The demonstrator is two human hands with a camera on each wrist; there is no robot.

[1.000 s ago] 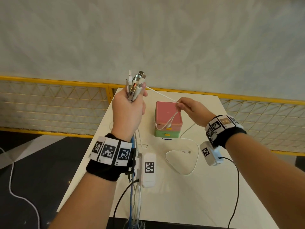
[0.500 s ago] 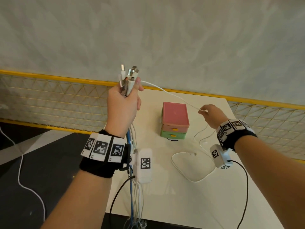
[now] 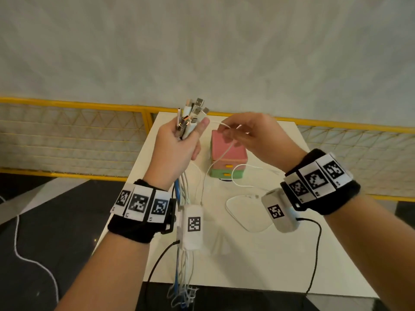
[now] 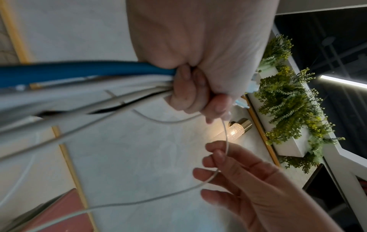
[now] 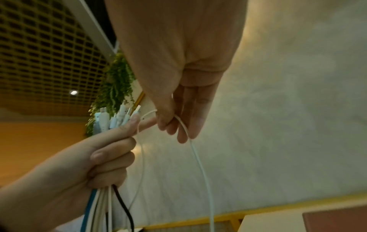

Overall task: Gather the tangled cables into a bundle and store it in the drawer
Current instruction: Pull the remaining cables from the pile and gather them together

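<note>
Left hand (image 3: 177,149) fists the cable bundle (image 3: 190,115) plugs-up; right hand (image 3: 251,140) pinches the white cable (image 3: 221,153) — feed its slack in evenly, avoid snagging the drawer box (image 3: 228,162) mid-table.

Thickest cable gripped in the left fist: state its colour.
Blue. The thick round cable shows best in the left wrist view, beside thinner white ones.

Head cam down; wrist cams close-up.

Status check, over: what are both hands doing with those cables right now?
Left hand grips cable bundle, plugs up. Right hand pinches thin white cable. Drawer box shut, cable draped over it.
</note>
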